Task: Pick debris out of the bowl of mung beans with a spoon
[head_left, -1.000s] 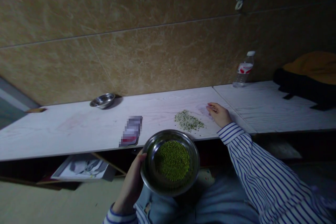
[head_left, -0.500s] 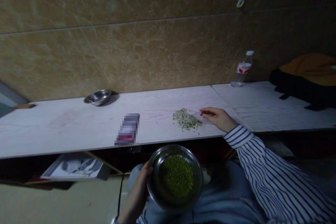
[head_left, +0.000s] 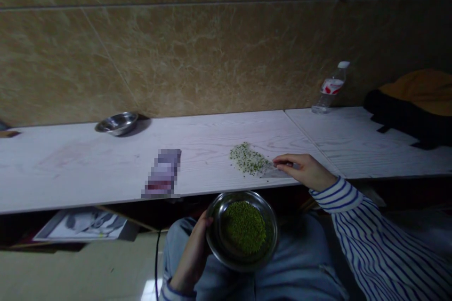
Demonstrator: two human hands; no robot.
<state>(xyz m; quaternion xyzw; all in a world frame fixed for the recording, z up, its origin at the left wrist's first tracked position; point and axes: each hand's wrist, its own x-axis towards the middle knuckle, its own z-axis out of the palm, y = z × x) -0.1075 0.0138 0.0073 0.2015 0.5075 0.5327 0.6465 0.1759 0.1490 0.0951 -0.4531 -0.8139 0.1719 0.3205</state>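
My left hand is closed on the rim of a steel bowl, held above my lap just below the counter's front edge. Green mung beans cover much of the bowl's bottom. On the white counter, more mung beans lie scattered in a loose patch. My right hand is at the right side of this patch, thumb and fingers pinched together. Between them is a thin, see-through piece with a dark part at the fingertips; its kind is unclear.
A smaller steel bowl stands against the wall on the left. A blurred-out flat item lies near the front edge. At the back right are a plastic water bottle and an orange and black bag. An open drawer juts out below.
My right hand has moved slightly toward me and away from the scattered beans, the see-through piece with it. The bowl in my left hand sits slightly further right in view. The camera view has shifted.
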